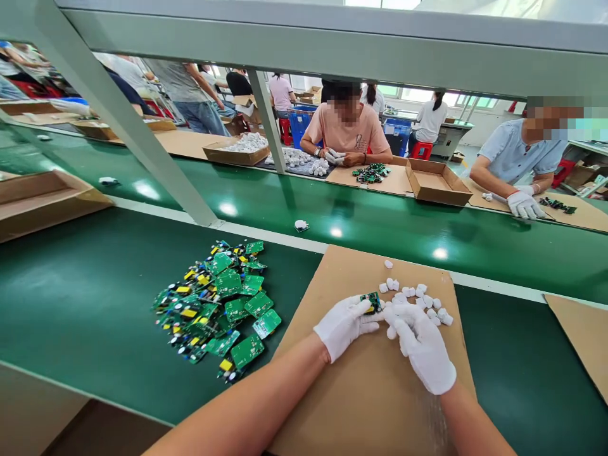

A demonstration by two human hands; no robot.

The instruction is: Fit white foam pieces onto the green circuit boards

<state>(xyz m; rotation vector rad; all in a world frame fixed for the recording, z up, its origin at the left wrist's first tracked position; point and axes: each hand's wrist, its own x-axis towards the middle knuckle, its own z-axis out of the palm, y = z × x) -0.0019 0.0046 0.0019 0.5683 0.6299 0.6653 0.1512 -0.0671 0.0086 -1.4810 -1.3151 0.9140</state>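
My left hand (342,326), in a white glove, grips a small green circuit board (371,303) between thumb and fingers above the cardboard sheet (365,392). Right beside the board's edge is my right hand (418,342), also gloved, with its fingers drawn together. Whatever those fingertips hold is hidden. Several small white rounded pieces (427,302) lie loose on the cardboard just beyond my right hand. To the left, a heap of green circuit boards (228,283) with yellow, blue and black components rests on the dark green surface.
A green conveyor belt (256,202) runs across in front, carrying a board with a white piece (301,225). A slanted metal post (137,120) rises at left, near a cardboard box (47,202). Across the belt, two people work beside an open cardboard box (437,180).
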